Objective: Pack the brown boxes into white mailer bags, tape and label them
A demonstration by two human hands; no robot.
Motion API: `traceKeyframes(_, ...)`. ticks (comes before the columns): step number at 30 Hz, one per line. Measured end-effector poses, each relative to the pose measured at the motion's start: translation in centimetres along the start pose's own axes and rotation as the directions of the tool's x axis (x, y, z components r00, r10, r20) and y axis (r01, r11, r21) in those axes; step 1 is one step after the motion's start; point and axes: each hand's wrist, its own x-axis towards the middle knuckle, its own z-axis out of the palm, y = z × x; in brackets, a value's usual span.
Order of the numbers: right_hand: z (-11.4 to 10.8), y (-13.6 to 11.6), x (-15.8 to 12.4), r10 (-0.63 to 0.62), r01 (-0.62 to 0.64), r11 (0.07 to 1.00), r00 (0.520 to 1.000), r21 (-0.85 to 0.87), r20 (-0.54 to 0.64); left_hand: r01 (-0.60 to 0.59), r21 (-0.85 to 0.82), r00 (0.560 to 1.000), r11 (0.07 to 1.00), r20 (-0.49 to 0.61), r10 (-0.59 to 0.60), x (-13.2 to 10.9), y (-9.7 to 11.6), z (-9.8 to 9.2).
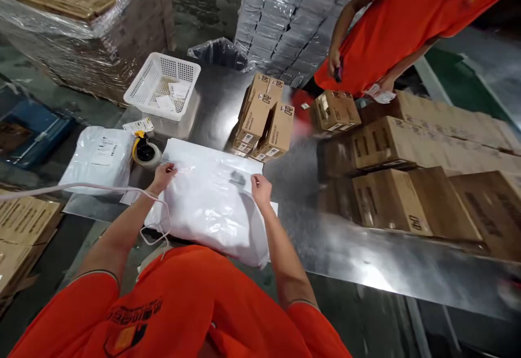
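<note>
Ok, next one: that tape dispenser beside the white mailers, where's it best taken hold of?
Take the tape dispenser by its yellow handle, coming from above with the left hand, the nearer one. The handle juts out beyond the tape roll, away from the white mailer under that hand, so fingers could probably close on it clear of the tape.
</note>
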Motion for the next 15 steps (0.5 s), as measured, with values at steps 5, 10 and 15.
traceKeyframes(5,10.8,-8.4,2.7,-0.298,0.2,0.931,0.9,0.306,0.317,-0.351,0.067,0.936,0.934,-0.01,0.352,-2.1,1.5,0.1)
traceKeyframes(10,15.9,-10.7,1.4,-0.437,0.098,0.83,0.727,0.549,0.53,-0.454,0.104,0.876,0.885,-0.129,0.465,-3.1,1.4,0.6)
traceKeyframes(15,16.7,-10.1,-0.5,-0.467,0.165,0.815,0.755,0.556,0.461,-0.406,0.009,0.879,0.914,-0.268,0.394,-2.6,1.0,1.3)
